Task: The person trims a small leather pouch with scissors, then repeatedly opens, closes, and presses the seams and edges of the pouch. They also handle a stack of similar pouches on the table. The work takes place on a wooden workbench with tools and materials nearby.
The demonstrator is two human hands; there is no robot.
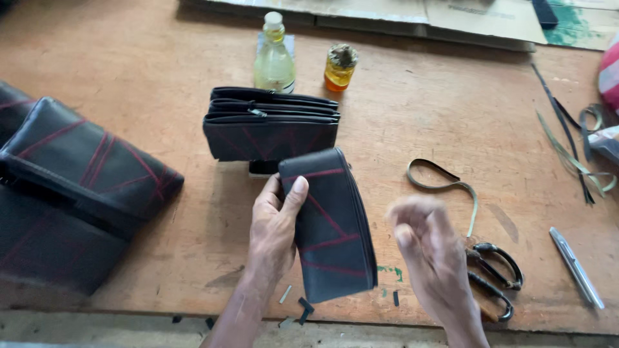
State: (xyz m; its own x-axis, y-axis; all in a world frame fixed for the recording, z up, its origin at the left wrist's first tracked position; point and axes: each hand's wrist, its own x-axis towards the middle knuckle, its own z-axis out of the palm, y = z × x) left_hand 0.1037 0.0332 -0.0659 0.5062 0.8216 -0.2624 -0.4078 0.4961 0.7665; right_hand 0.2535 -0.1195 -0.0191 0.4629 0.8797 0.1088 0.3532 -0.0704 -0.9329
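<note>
Worn brown wooden worktable (419,116) fills the view, scuffed, w/ a few green paint flecks near the front edge.

Left hand (274,232) grips a black leather-like wallet w/ red stitched lines (332,225), thumb pressed over its upper left corner, fingers hidden behind it. Wallet is held slightly tilted, above the table's front edge, centre of view. Right hand (429,248) is just right of the wallet, apart from it, motion-blurred; fingers look loosely curled and it holds nothing as far as I can tell, but the blur makes this unsure.

Below the wallet, small black offcuts (303,310) lie on the table edge. Right of the right hand: black-handled scissors (496,280), partly covered by the wrist. Above them a looped olive-grey strap strip (445,183) lies flat. Further right, a silver pen-shaped tool (576,265), well apart from both hands.

Behind the wallet, a black accordion-style wallet w/ several compartments and red stitching (271,125) stands upright, zip pull visible on top. Behind that, a clear bottle of pale yellow liquid w/ white cap (274,58) and, just beside it on the right, a small amber jar w/ a messy top (340,66).

Far left: a stack of larger black pouches w/ red line stitching (77,174), overlapping, reaching to the picture's edge. Far right: thin black and green strips (570,145) scattered. Back edge: flat cardboard sheets (451,16).
</note>
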